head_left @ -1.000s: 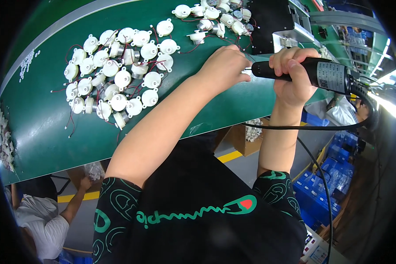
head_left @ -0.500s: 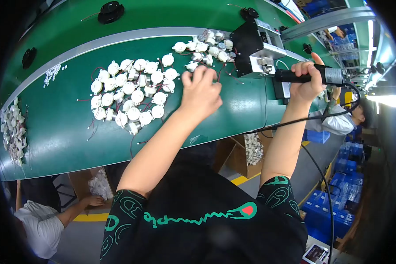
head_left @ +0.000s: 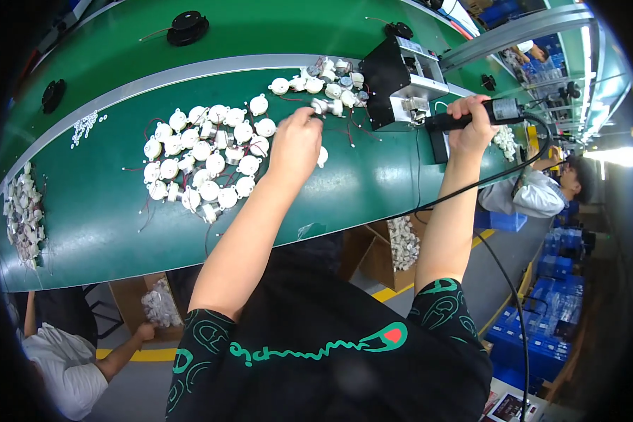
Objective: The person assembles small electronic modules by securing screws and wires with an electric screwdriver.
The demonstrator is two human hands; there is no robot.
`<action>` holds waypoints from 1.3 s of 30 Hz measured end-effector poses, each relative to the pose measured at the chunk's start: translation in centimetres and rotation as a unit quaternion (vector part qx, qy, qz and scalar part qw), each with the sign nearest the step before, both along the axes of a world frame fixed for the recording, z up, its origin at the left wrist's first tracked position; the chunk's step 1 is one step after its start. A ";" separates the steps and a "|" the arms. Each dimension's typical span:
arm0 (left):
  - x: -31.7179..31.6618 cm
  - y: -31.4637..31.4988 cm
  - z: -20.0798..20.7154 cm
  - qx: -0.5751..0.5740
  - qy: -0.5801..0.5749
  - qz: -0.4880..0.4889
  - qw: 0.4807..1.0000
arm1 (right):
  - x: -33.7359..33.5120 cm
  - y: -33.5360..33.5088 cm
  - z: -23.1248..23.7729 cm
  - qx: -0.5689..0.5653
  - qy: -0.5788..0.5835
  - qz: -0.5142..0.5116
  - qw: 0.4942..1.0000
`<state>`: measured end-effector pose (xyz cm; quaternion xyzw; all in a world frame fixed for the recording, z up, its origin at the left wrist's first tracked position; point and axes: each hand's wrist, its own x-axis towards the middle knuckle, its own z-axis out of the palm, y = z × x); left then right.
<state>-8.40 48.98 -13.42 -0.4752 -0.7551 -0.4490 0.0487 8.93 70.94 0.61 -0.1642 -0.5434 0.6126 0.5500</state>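
Observation:
My left hand (head_left: 297, 146) is closed in a pinch above the green bench. Its fingertips are on a small silver motor with a white cap (head_left: 325, 106), at the near edge of the smaller cluster. Just beside the palm a white round part (head_left: 322, 156) shows, partly covered by the hand; whether it lies on the bench cannot be seen. My right hand (head_left: 471, 125) is wrapped round a black corded electric screwdriver (head_left: 503, 110), held sideways. The driver's front end points left and meets the metal front of a black box-shaped screw feeder (head_left: 394, 91).
A large cluster of white-capped motors (head_left: 201, 150) with thin wires covers the bench's middle. Small white pieces (head_left: 86, 129) and another heap (head_left: 24, 218) sit at left. The driver's cable (head_left: 464, 190) crosses the front edge. Cartons (head_left: 383, 257) stand below; co-workers are on both sides.
My right hand has brought the screwdriver left to the feeder. The left hand's spread fingers have drawn together on a motor, and the white round part beside the palm has come into sight.

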 end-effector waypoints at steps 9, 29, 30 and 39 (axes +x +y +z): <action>1.3 -1.4 0.5 0.052 -0.229 -0.168 0.957 | -2.7 -10.2 -1.2 -0.005 -0.049 0.132 0.990; 1.0 -2.6 -0.4 -0.021 -0.153 -0.096 0.983 | -8.1 -11.9 -3.3 0.001 -0.025 0.196 0.980; 1.0 -2.6 -0.3 -0.020 -0.154 -0.095 0.983 | -8.1 -11.7 -3.3 -0.001 -0.024 0.203 0.979; 0.9 -2.6 0.0 -0.022 -0.189 -0.100 0.977 | -9.0 -12.0 -2.8 -0.014 -0.066 0.214 0.974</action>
